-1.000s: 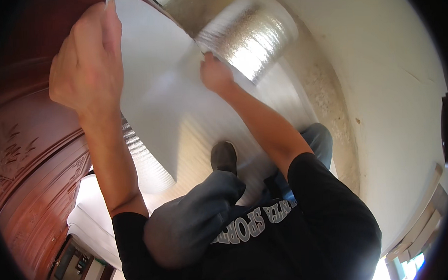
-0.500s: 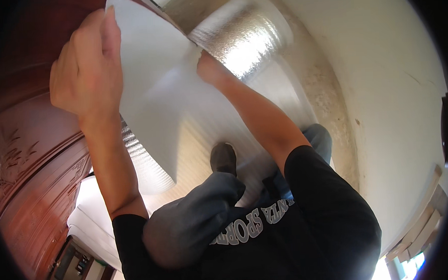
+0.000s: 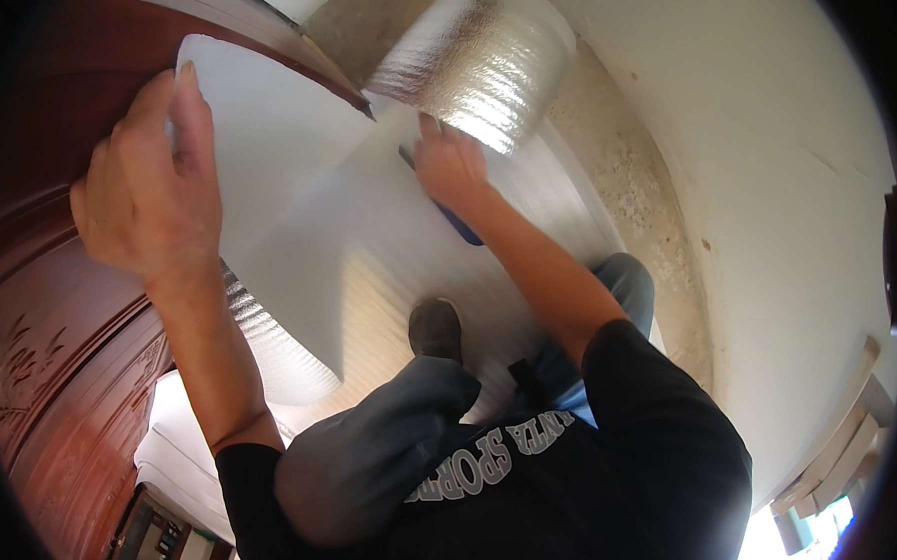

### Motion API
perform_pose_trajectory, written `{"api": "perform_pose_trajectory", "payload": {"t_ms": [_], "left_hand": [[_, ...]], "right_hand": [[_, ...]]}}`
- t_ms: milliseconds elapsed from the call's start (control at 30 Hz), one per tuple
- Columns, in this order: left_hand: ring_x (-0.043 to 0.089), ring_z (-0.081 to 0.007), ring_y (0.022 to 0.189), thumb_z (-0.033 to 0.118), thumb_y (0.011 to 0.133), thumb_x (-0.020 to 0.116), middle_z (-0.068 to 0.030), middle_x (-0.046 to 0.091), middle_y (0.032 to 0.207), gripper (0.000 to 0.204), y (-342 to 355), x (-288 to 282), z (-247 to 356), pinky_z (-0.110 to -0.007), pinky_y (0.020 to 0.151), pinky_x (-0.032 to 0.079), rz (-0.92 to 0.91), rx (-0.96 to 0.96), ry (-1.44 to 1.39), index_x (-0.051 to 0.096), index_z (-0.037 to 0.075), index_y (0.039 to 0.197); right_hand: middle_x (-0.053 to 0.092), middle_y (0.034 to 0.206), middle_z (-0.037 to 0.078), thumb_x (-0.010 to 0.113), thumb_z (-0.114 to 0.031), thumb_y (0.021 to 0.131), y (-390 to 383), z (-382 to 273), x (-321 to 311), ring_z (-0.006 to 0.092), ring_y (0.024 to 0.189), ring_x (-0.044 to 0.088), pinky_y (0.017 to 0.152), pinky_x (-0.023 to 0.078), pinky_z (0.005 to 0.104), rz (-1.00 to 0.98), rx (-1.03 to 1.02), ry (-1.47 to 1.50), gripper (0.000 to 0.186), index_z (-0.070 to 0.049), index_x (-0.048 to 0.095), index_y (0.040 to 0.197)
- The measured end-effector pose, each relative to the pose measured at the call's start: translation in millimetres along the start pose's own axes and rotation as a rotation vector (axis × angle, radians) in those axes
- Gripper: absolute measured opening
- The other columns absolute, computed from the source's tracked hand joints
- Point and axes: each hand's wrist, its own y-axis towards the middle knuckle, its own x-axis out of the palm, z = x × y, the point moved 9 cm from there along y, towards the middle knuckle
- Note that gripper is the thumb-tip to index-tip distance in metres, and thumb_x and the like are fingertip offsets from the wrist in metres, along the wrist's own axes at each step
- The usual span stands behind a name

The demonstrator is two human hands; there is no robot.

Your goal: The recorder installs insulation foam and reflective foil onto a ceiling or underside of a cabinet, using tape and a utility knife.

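My left hand [image 3: 149,193] is pinched on the corner of a white foam sheet [image 3: 273,158] at the upper left. My right hand [image 3: 449,165] is closed and blurred near the edge of a silver foil-faced foam roll [image 3: 479,58]; whatever is between its fingertips is unclear. Beside and partly behind that hand, a long dark-and-blue object [image 3: 466,229], too hidden to identify, slants across the white layer. A second foil strip [image 3: 270,323] shows under the sheet by my left forearm.
My shod foot [image 3: 433,326] rests on the white layer. A carved reddish wooden panel [image 3: 50,327] runs along the left, a pale wall [image 3: 786,215] along the right, with bare concrete [image 3: 645,201] at its base. Light boards [image 3: 831,443] lean at lower right.
My left hand has moved left and down with the sheet corner. My right hand has shifted right and down, and the dark-and-blue object now shows beside it. The foil roll sits slightly further left.
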Motion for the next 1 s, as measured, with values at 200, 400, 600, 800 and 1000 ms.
{"api": "perform_pose_trajectory", "payload": {"t_ms": [200,400,600,800,1000], "left_hand": [[0.052,-0.0107,0.051,0.024,0.082,0.081,0.0087,0.058,0.064,0.017,1,5,3,-0.027,0.048,0.034,-0.077,-0.018,-0.060,0.067,0.019,0.089],[0.057,-0.0157,0.055,0.019,0.085,0.078,0.0028,0.061,0.068,0.019,0,-4,14,-0.029,0.051,0.037,-0.147,-0.025,-0.196,0.067,0.012,0.098],[0.064,-0.0260,0.076,0.007,0.083,0.074,-0.0095,0.067,0.093,0.030,-17,5,39,-0.036,0.066,0.049,-0.605,-0.218,-0.608,0.065,0.005,0.111],[0.062,-0.0316,0.098,-0.004,0.068,0.069,-0.0133,0.063,0.112,0.052,-40,-25,79,-0.041,0.083,0.050,-0.902,-0.293,-1.071,0.063,0.005,0.118],[0.063,-0.0319,0.098,-0.004,0.072,0.067,-0.0117,0.063,0.111,0.044,-89,-42,97,-0.044,0.084,0.050,-1.008,-0.371,-1.109,0.064,0.006,0.114]], "right_hand": [[0.065,0.120,0.017,0.042,-0.021,0.097,117,-7,64,0.0336,0.101,0.066,0.087,0.052,0.0447,-0.174,-0.305,-0.184,0.037,-0.008,0.055,0.129],[0.043,0.151,0.005,0.046,-0.031,0.096,163,-25,82,0.0264,0.133,0.047,0.110,0.031,0.0514,-0.240,-0.471,-0.320,0.047,-0.022,0.047,0.142],[0.037,0.155,0.001,0.048,-0.034,0.095,202,-52,68,0.0275,0.140,0.034,0.112,0.026,0.0528,0.030,-0.749,-0.407,0.049,-0.020,0.046,0.142],[0.042,0.151,0.005,0.050,-0.027,0.092,209,-49,54,0.0266,0.138,0.037,0.111,0.028,0.0520,-0.007,-0.651,-0.301,0.046,-0.018,0.051,0.137],[0.056,0.130,0.010,0.060,-0.016,0.084,121,-4,24,0.0301,0.123,0.050,0.104,0.036,0.0506,0.136,-0.356,0.274,0.025,-0.014,0.068,0.108]]}}
